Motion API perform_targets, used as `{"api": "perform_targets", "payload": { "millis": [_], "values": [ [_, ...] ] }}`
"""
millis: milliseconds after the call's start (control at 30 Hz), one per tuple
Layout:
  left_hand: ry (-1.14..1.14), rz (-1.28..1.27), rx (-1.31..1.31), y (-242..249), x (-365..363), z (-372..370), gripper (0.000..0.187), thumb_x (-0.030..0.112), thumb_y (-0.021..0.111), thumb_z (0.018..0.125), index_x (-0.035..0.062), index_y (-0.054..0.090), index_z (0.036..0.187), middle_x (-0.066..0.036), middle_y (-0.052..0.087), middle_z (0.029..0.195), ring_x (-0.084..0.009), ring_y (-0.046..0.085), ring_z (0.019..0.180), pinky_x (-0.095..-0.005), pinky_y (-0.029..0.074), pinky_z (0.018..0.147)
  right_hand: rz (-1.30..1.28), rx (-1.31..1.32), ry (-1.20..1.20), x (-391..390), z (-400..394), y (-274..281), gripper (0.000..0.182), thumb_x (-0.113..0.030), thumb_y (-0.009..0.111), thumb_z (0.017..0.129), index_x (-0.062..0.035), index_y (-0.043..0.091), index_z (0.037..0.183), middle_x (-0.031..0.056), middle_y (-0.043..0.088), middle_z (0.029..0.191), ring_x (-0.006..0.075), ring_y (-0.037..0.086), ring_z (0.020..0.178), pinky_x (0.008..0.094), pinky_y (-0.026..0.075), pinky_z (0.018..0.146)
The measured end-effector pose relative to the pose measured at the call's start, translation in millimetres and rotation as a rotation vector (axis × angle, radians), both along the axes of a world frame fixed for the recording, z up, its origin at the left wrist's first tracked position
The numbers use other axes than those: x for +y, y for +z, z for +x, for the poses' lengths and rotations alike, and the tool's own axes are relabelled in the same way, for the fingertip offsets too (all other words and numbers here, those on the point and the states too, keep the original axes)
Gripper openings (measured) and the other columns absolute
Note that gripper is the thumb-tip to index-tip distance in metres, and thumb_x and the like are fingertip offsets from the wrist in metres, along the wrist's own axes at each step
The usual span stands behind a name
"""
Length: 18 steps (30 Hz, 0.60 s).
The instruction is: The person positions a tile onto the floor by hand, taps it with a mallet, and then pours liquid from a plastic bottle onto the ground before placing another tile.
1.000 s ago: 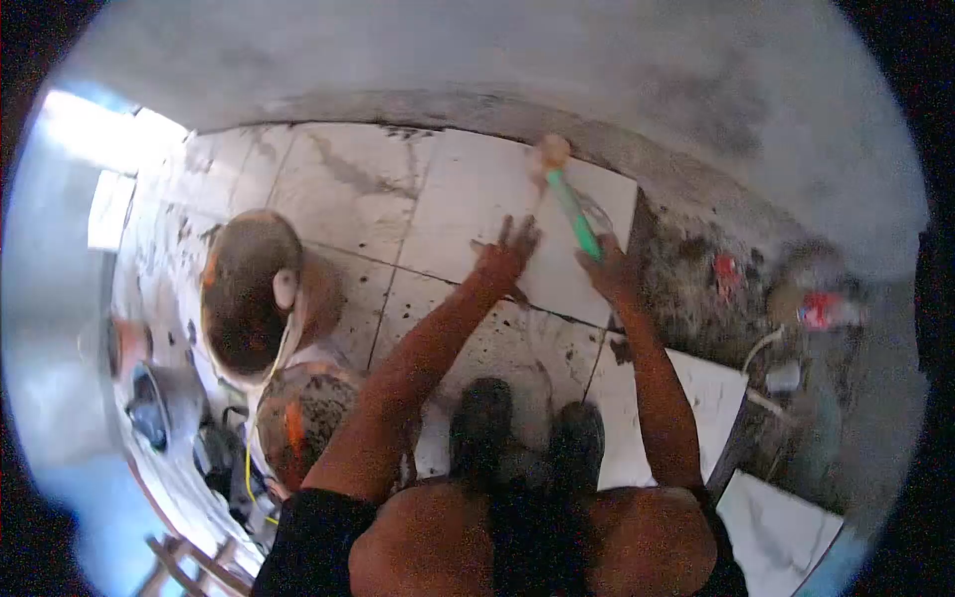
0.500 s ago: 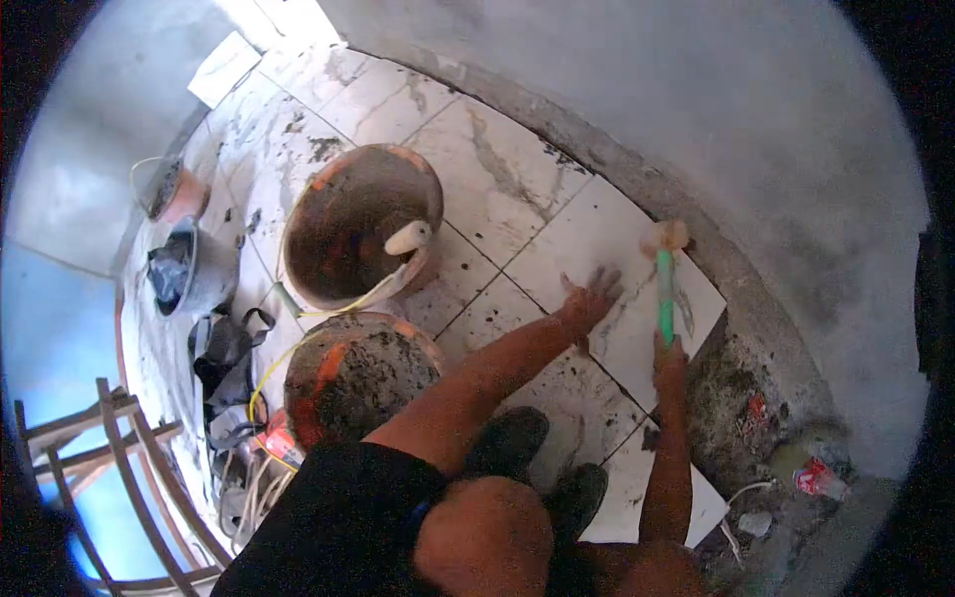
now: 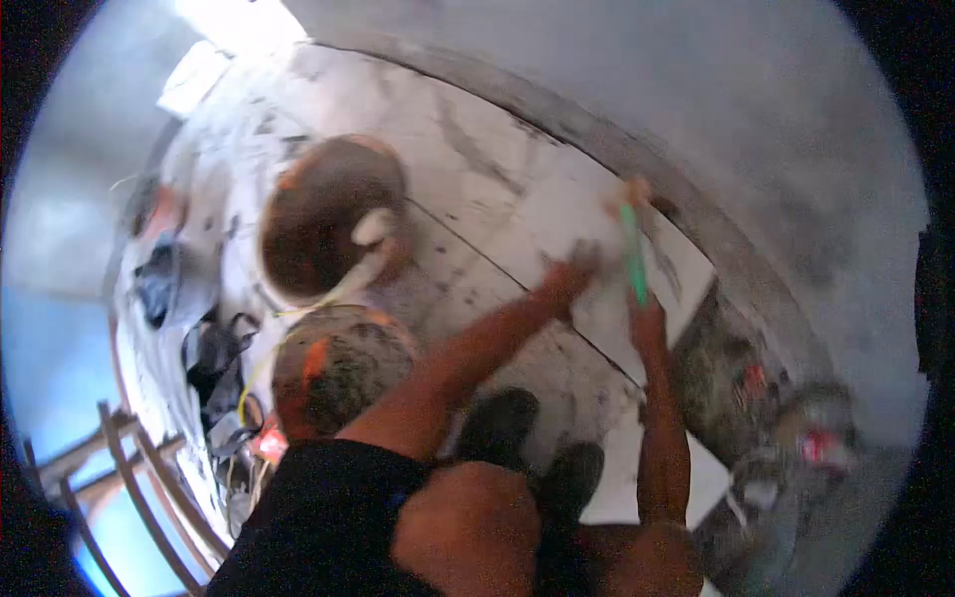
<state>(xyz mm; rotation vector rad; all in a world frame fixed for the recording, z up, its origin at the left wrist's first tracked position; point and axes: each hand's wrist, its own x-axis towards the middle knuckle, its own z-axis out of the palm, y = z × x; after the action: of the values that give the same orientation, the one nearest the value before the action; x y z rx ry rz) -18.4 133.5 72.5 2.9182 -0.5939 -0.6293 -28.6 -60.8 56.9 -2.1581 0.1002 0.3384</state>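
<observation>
The right hand is closed around the green handle of a mallet, which points away from the body toward the wall, its head at the far side of a white tile. The left hand, blurred but unclenched, is just left of it.

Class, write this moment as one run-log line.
left hand: open, at white tile | right hand: gripping green-handled mallet | nearer bucket: at left
</observation>
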Motion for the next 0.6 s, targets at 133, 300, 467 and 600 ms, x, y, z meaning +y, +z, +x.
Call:
{"api": "perform_targets", "payload": {
  "millis": [133,300,467,600],
  "values": [
    [-0.09,0.055,-0.014,14.0,1.9,-8.3,0.134,0.048,0.083,0.032,0.0109,0.011,0.138,-0.012,0.0,0.145,-0.0371,0.006,0.132,-0.0747,0.034,0.074,-0.286,-0.191,0.144,13.1,-2.2,27.8,0.043,-0.033,0.05,0.087,0.0036,0.05,0.108,0.0233,0.057,0.076,0.0333,0.057,0.07,0.0414,0.045,0.058],
    [-0.08,0.055,-0.057,4.5,7.7,-3.4,0.135,0.05,0.083,0.031,0.0115,0.01,0.138,-0.012,0.0,0.145,-0.0374,0.005,0.131,-0.0747,0.034,0.074,-0.302,-0.216,0.098,23.9,7.0,27.5,0.047,-0.044,0.047,0.086,0.0034,0.051,0.09,0.025,0.055,0.065,0.0411,0.057,0.064,0.0465,0.043,0.054],
    [-0.064,0.087,-0.031,16.2,4.9,-4.4,0.133,0.05,0.082,0.034,0.0119,0.009,0.139,-0.011,-0.003,0.145,-0.0357,0.004,0.132,-0.0747,0.033,0.076,-0.262,-0.268,0.064,29.2,0.4,8.6,0.04,-0.041,0.049,0.086,-0.0013,0.049,0.088,0.025,0.056,0.066,0.0438,0.056,0.062,0.0505,0.044,0.054],
    [-0.057,0.107,0.024,23.4,3.8,-4.0,0.131,0.051,0.081,0.037,0.0106,0.008,0.139,-0.012,-0.003,0.145,-0.0354,0.003,0.132,-0.0742,0.034,0.077,-0.151,-0.213,0.047,22.2,3.0,18.9,0.047,-0.045,0.047,0.086,0.0018,0.049,0.086,0.0215,0.054,0.06,0.0377,0.055,0.057,0.0457,0.043,0.054]
  ]
}}
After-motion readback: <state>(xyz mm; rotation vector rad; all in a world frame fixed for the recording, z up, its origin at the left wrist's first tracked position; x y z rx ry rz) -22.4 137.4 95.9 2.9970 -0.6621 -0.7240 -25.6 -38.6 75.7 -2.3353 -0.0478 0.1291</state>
